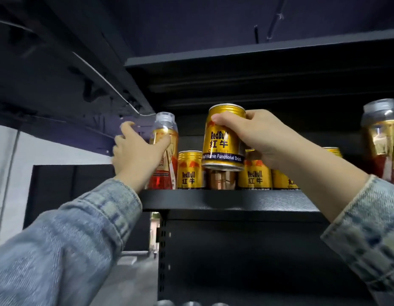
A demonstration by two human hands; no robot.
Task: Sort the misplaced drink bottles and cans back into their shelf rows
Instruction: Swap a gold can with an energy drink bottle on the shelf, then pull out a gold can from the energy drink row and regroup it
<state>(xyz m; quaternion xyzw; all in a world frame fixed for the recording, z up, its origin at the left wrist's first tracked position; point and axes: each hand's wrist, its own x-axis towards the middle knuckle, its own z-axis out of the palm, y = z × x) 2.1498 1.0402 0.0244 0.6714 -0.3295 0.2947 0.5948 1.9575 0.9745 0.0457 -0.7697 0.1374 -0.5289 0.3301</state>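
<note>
Fingers of my right hand were wrapped round the gold can, upright just above the can row, while my left hand gripped the bottle standing at that row's left end.

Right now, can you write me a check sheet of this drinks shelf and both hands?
Surface: black shelf, with cans and bottles standing on it.
Job's things: gold can held above the can row; left bottle at the shelf's left end; right bottle at the far right.
Clutter: nothing seen.
Hands: right hand grips the gold can, fingers curled round it; left hand has its thumb on the left bottle, grip too blurred to tell.
Cables: white wire along the dark overhead beam.
Surroundings: upper shelf above the drinks.
</note>
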